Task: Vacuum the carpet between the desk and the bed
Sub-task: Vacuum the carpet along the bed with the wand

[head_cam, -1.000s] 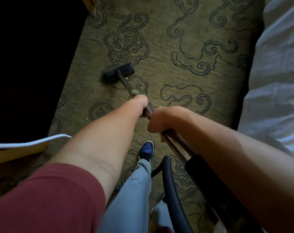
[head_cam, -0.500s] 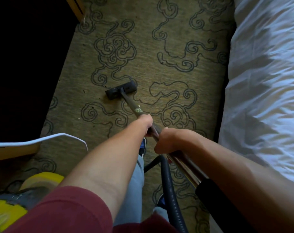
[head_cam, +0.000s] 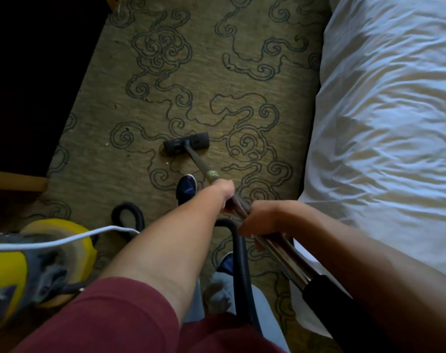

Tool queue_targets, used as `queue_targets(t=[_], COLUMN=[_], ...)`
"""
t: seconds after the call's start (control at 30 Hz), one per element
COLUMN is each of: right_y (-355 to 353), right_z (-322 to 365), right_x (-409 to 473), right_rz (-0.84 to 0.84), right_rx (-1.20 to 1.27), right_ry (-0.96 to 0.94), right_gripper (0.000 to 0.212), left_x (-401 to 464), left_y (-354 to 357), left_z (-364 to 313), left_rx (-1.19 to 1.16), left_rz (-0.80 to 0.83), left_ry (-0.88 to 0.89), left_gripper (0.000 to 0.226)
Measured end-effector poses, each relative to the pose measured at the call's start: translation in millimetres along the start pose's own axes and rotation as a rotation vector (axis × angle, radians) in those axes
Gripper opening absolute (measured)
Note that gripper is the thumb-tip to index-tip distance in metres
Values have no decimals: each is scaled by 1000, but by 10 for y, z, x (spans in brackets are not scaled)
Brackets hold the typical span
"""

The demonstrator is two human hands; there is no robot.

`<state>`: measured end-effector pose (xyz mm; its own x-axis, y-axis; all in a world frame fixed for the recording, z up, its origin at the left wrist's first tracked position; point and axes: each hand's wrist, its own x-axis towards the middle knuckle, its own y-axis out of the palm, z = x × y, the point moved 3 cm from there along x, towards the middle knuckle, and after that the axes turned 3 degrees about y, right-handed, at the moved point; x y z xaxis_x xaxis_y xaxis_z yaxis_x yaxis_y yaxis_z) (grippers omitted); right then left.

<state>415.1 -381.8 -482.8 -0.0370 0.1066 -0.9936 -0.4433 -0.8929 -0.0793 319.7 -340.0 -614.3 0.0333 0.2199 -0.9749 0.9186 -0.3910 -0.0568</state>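
The floor head (head_cam: 186, 147) has come back toward the person over the last second — a moment ago it sat farther up the carpet (head_cam: 242, 80), close to the dark side by the bench (head_cam: 15, 180), and now it rests flat nearer the middle of the strip, just ahead of a blue shoe (head_cam: 186, 188). So this reads as the pull half of a stroke, with the person stepping backward as they go: the yellow vacuum body (head_cam: 46, 253) and its white cord (head_cam: 64, 239) have slid into sight at the lower left, where they weren't before.

Both hands stay wrapped around the wand (head_cam: 204, 169) — the left hand (head_cam: 225, 197) lower down the tube, the right hand (head_cam: 260, 217) just behind it, near where the black hose (head_cam: 242, 263) loops off. The bed (head_cam: 385, 123) runs along the right edge, white cover hanging to the floor.

A few pale specks still lie on the carpet left of the head, toward the bench side, so I'd judge that lane isn't finished. The hose and cord both trail around the feet, which looks like the thing to watch while backing up.
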Motion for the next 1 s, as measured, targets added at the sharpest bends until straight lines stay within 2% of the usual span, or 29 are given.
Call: queue_targets(t=[0.2,0.4,0.57,0.67,0.8,0.9,1.0], right_y=[364,589,632,643,533,374,188], right_z=[-196,-201,-64,183,841,1514,2121], right_x=[-173,-288,-386,-408,-331,-228,-113], right_rz=[105,139,169,185,138,64,-21], right_rx=[47,127,35,-8,-92,-151,-233], right_ry=[33,48,38,-4,-123,-228,-303], right_gripper=[17,29,21,16,16,14,17], left_x=[-193,-320,-437,-514,-565,-474,-335], left_y=[166,175,49,-268,-1050,-1722,-2308], left_z=[435,700,858,895,691,488,292], left_rx=[-24,-41,-134,-165,-152,-197,-228], left_rz=[-31,-49,-56,-121,-211,-299,-290], left_ry=[-23,-40,-66,-71,-25,41,47], left_gripper=[32,30,34,30,27,39,49])
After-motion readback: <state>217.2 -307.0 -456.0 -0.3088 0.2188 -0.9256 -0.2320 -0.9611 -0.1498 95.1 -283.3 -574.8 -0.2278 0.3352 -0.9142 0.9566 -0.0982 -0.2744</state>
